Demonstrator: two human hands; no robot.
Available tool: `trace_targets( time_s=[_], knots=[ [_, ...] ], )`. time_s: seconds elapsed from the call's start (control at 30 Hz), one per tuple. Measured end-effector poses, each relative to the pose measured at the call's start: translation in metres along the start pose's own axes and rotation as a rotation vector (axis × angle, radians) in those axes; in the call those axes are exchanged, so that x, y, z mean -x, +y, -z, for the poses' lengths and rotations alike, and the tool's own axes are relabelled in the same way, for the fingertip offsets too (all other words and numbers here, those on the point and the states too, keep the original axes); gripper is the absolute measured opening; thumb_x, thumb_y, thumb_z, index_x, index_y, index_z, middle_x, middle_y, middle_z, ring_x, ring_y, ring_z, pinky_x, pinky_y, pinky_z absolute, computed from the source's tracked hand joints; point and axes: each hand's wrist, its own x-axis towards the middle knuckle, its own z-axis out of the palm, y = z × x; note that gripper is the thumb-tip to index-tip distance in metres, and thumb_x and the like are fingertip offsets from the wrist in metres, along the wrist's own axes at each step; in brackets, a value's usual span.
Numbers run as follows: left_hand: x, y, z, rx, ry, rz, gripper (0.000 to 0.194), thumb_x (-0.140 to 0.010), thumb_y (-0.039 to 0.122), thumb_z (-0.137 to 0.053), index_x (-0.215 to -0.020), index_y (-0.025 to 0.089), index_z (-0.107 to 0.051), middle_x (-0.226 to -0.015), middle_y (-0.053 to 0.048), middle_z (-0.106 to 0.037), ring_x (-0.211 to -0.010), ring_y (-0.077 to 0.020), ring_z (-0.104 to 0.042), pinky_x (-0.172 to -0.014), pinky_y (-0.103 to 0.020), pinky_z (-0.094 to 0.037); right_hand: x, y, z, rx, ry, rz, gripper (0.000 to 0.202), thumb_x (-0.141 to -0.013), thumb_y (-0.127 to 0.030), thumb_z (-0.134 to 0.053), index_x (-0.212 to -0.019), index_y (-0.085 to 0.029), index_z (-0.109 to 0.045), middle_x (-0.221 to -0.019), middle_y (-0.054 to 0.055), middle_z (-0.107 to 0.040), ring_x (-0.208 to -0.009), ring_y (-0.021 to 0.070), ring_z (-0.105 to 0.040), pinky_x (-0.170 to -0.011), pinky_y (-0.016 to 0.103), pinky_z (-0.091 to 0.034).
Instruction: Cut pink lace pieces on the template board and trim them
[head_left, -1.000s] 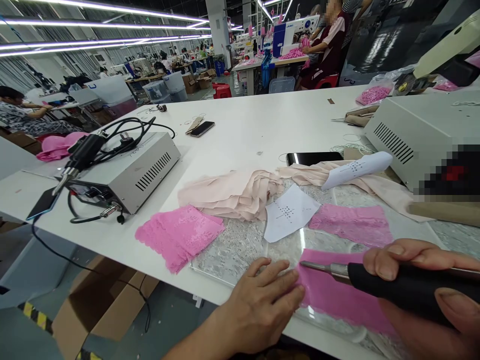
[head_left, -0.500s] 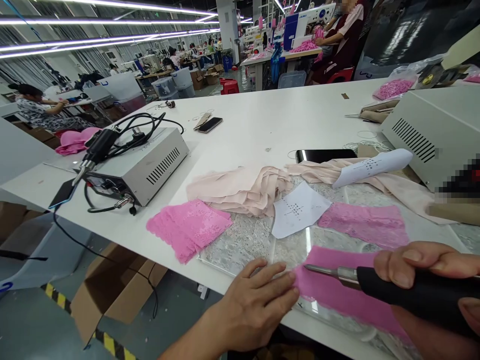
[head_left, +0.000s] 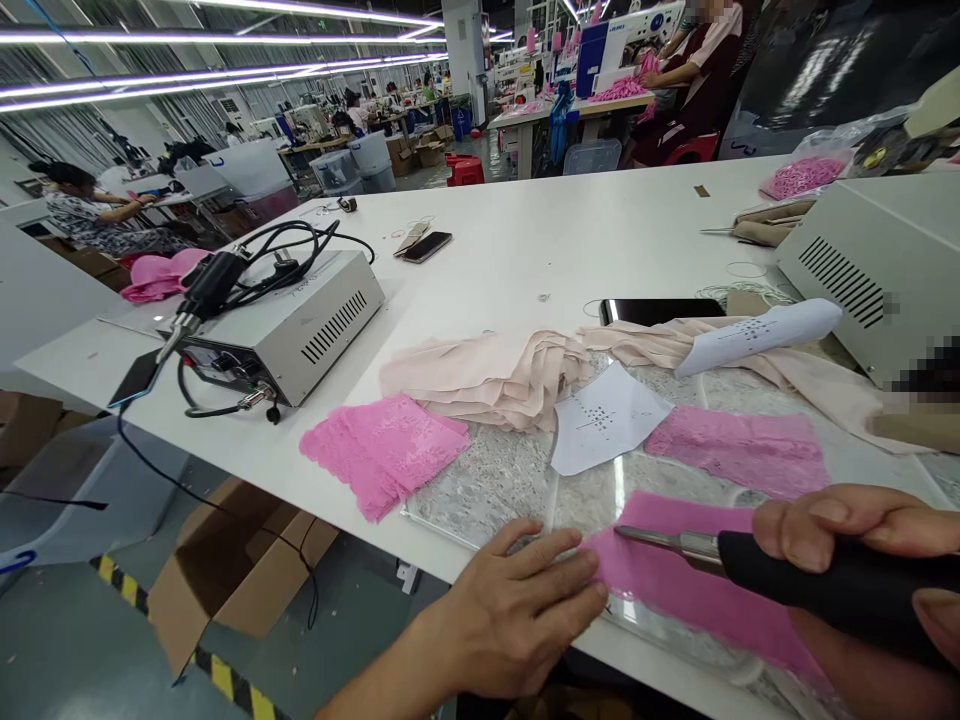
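Note:
A pink fabric strip (head_left: 697, 590) lies over a glossy stone-patterned board (head_left: 510, 480) at the table's front edge. My left hand (head_left: 525, 610) rests flat at the strip's left end, fingers spread a little. In my right hand (head_left: 855, 540) is a black-handled tool (head_left: 795, 580), its pointed metal tip touching or just above the strip near my left fingertips. Behind them lie a pink lace piece (head_left: 742, 450), a white paper pattern with dots (head_left: 607, 415), stacked pink lace (head_left: 386, 450) and folded beige fabric (head_left: 487, 375).
At the left a grey box (head_left: 300, 330) carries a second corded tool (head_left: 214, 285). Another grey box (head_left: 877, 260) stands at the right. A black phone (head_left: 660, 311) and a rolled paper (head_left: 757, 335) lie at the back. Below sits an open carton (head_left: 232, 570). People work beyond.
The view has shifted slightly, so most things appear a little further right. Both hands keep nearly the same pose, with the tool tip still at the strip's left part.

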Motion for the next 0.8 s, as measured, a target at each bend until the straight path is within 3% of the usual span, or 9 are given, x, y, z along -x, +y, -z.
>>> trace_targets(
  time_s=[0.17,0.37,0.57,0.67,0.8],
  knots=[
    [0.001,0.000,-0.001,-0.010,0.018,0.013,0.029,-0.092,0.019,-0.046,-0.115,0.013,-0.062,-0.121,-0.007,-0.070,-0.125,-0.0205,-0.055,-0.108,-0.036,-0.038,0.011,-0.008,-0.006,0.033,-0.065,-0.084,0.018,-0.077,-0.045,-0.070,-0.086,-0.032,-0.062,-0.083,0.002,-0.053,-0.061,0.0209,-0.048,-0.060,0.048,-0.053],
    [0.000,0.001,-0.002,-0.041,0.039,0.023,0.027,-0.091,0.019,-0.046,-0.112,0.015,-0.063,-0.121,-0.005,-0.070,-0.123,-0.0186,-0.056,-0.108,-0.034,-0.038,0.017,-0.005,-0.012,0.032,-0.109,-0.102,0.011,-0.077,-0.033,-0.068,-0.086,-0.032,-0.062,-0.084,0.002,-0.052,-0.059,0.0189,-0.048,-0.058,0.043,-0.055],
    [0.000,0.001,-0.001,-0.017,0.027,0.018,0.030,-0.090,0.018,-0.046,-0.115,0.014,-0.062,-0.120,-0.007,-0.070,-0.121,-0.0208,-0.058,-0.104,-0.037,-0.041,0.008,-0.004,-0.022,0.015,-0.179,0.077,0.008,-0.079,-0.033,-0.069,-0.082,-0.028,-0.064,-0.076,0.001,-0.056,-0.049,0.0168,-0.049,-0.047,0.040,-0.054],
    [0.000,0.000,0.000,-0.010,0.005,0.019,0.030,-0.089,0.016,-0.049,-0.117,0.012,-0.060,-0.120,-0.009,-0.070,-0.121,-0.0228,-0.058,-0.102,-0.039,-0.043,0.006,-0.005,-0.025,-0.024,-0.139,0.056,0.009,-0.078,-0.035,-0.069,-0.083,-0.028,-0.065,-0.077,0.001,-0.055,-0.051,0.0171,-0.051,-0.046,0.040,-0.053],
    [0.000,-0.002,0.004,-0.004,-0.009,0.007,0.029,-0.090,0.014,-0.049,-0.117,0.011,-0.060,-0.120,-0.010,-0.070,-0.122,-0.0246,-0.057,-0.102,-0.042,-0.043,-0.005,-0.013,-0.012,-0.068,0.047,0.076,0.011,-0.074,-0.033,-0.067,-0.082,-0.026,-0.067,-0.082,0.002,-0.053,-0.054,0.0161,-0.048,-0.049,0.040,-0.048]
  ],
)
